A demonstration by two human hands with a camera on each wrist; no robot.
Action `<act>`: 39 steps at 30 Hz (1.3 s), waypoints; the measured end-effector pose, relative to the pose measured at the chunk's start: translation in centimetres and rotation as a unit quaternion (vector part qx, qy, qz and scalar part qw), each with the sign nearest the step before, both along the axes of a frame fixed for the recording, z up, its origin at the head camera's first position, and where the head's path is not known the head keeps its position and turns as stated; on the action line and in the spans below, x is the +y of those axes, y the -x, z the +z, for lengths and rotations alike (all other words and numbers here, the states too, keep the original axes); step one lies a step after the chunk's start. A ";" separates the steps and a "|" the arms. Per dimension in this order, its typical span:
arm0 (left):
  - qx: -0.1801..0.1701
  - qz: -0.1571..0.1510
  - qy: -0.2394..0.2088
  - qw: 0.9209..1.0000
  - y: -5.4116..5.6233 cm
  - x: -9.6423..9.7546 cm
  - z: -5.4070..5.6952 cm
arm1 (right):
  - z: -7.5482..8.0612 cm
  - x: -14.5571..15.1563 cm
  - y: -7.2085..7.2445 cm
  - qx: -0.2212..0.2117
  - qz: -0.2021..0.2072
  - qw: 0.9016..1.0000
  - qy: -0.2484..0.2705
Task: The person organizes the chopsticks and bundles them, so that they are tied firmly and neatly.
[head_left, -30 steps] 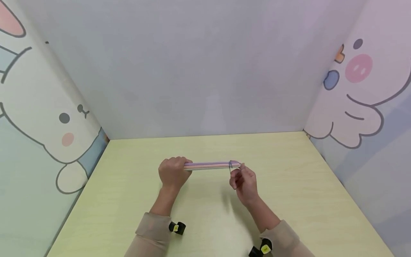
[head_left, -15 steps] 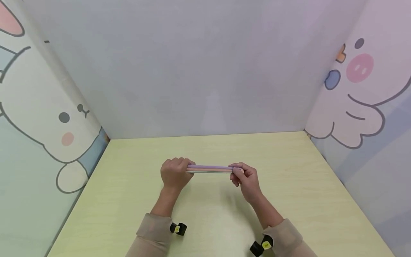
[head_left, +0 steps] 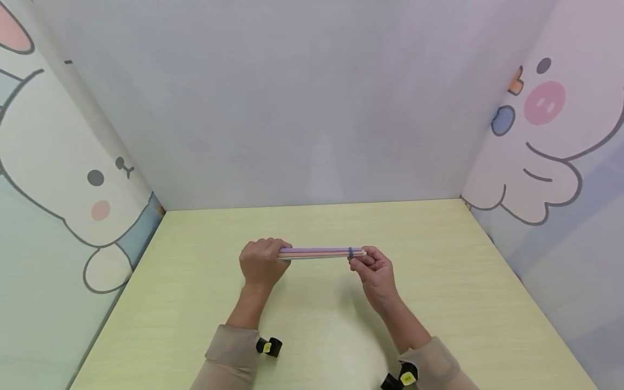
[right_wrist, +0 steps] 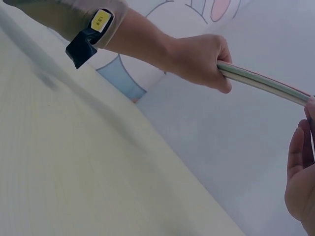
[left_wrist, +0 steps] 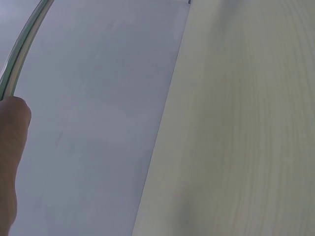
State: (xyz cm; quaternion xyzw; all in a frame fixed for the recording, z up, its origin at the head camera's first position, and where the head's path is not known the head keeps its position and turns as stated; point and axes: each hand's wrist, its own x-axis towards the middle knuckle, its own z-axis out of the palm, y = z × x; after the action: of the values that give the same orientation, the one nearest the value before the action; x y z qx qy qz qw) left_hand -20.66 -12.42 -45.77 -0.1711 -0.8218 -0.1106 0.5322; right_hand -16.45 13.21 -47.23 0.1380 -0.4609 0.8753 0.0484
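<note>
A bundle of slim pastel rods (head_left: 314, 253), purple, pink and pale green, lies level above the table. My left hand (head_left: 263, 262) grips its left end in a fist, knuckles up. Near the right end a dark blue rubber band (head_left: 350, 252) circles the rods. The right hand (head_left: 375, 273) has its thumb tip right at the band's lower side, its other fingers bent behind the rod tips. In the left wrist view one finger (left_wrist: 11, 152) shows under the rods (left_wrist: 22, 54). From the right wrist, the left fist (right_wrist: 199, 59) holds the green and white rods (right_wrist: 266, 84).
Below the hands spreads a pale wood-grain table (head_left: 312, 325). A grey panel (head_left: 312, 108) stands along its back edge. Side panels with a cartoon rabbit (head_left: 63, 157) and a pig (head_left: 560, 108) flank it. Black wrist cameras (head_left: 270, 346) sit at both cuffs.
The right hand drew a strand of the band downward, then closed over the rod end. Now its fingers have shifted right and the band shows snug around the rods. The left grip stays put.
</note>
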 end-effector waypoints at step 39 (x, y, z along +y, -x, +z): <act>-0.020 0.000 0.003 1.000 -0.3 0.1 0.0 | 3.6 2.2 2.1 0.337 -0.121 0.848 -0.391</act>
State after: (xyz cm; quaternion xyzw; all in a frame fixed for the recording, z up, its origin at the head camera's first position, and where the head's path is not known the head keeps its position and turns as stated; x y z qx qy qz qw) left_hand -20.40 -12.29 -45.76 -0.1703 -0.8326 -0.1116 0.5150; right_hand -18.55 15.40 -43.61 0.3752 -0.7332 0.5096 0.2490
